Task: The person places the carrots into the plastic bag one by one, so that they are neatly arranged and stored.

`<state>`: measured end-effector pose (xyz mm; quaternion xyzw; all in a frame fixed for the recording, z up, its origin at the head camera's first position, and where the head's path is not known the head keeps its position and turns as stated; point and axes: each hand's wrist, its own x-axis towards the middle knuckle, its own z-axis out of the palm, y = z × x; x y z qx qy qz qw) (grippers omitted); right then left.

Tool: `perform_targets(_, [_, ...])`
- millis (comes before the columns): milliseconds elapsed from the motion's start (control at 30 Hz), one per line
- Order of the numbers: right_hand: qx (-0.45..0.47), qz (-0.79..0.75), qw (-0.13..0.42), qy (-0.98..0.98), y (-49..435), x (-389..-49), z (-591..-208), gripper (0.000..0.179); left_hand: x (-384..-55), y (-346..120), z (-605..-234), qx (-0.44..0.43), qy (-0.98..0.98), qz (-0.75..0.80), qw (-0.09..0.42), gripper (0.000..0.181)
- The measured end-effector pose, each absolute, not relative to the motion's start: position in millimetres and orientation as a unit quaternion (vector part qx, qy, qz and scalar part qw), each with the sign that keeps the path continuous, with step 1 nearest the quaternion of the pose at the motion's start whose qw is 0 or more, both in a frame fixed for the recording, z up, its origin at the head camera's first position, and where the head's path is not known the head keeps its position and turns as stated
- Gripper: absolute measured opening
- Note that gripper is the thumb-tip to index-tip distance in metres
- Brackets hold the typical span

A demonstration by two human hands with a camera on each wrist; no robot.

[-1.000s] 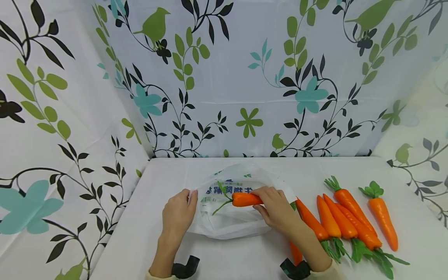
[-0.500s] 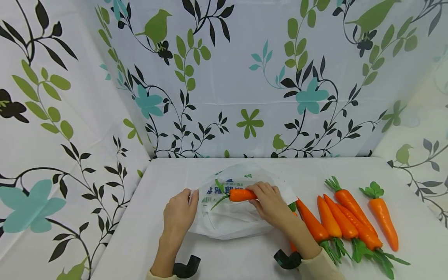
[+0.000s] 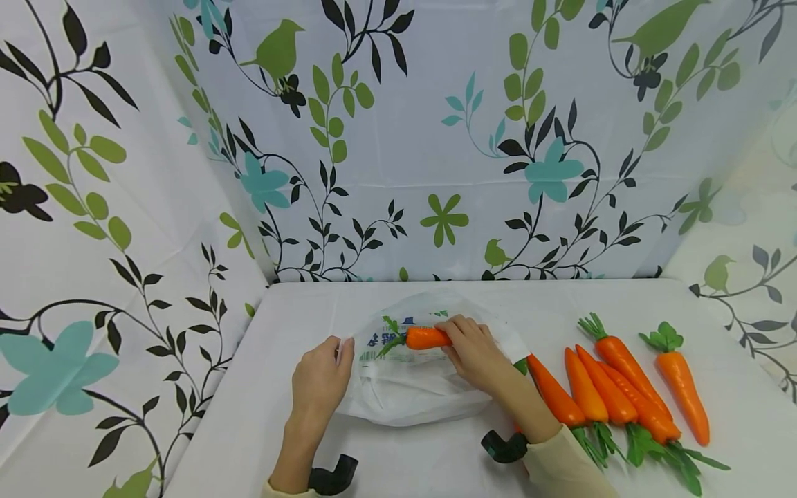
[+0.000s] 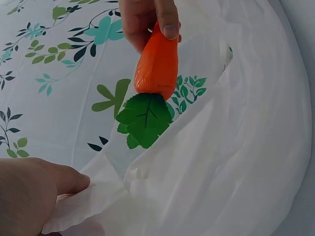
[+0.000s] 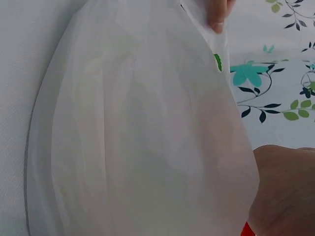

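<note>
A toy carrot point(image 3: 426, 337) with green leaves lies sideways in my right hand point(image 3: 476, 353), which grips its orange body. The carrot is over a white printed plastic bag point(image 3: 411, 404) on the table, its leaves pointing left. My left hand point(image 3: 320, 380) pinches the bag's left edge. In the left wrist view, the carrot's green leaves point(image 4: 145, 118) hang at the bag's mouth, beside the bag's raised film point(image 4: 221, 147). The right wrist view is mostly filled by the bag point(image 5: 147, 128), which hides nearly all of the carrot there.
Several toy carrots point(image 3: 585, 394) lie in a loose group at the right of the white table point(image 3: 423, 470). One more carrot point(image 3: 683, 394) lies apart at the far right. Partly under the right forearm another carrot shows. Patterned curtains point(image 3: 405, 159) hang behind and at both sides.
My right hand has carried the carrot to the left and slightly away from me, across the bag. The left hand stays at the bag's edge.
</note>
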<state>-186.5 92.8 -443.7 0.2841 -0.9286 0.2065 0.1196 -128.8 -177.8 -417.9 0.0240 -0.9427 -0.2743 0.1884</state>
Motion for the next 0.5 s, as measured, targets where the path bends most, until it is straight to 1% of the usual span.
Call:
perform_targets(167, [0.293,0.203,0.123,-0.926,89.5,-191.9,-445.9,0.040,-128.6,-178.2,-418.1,0.027,-0.941,-0.278,0.190,0.030])
perform_targets(500, [0.292,0.221,0.076,-0.927,84.1,-195.5,-444.8,0.037,-129.9,-178.0,-419.5,0.022,-0.935,-0.280,0.218,0.029])
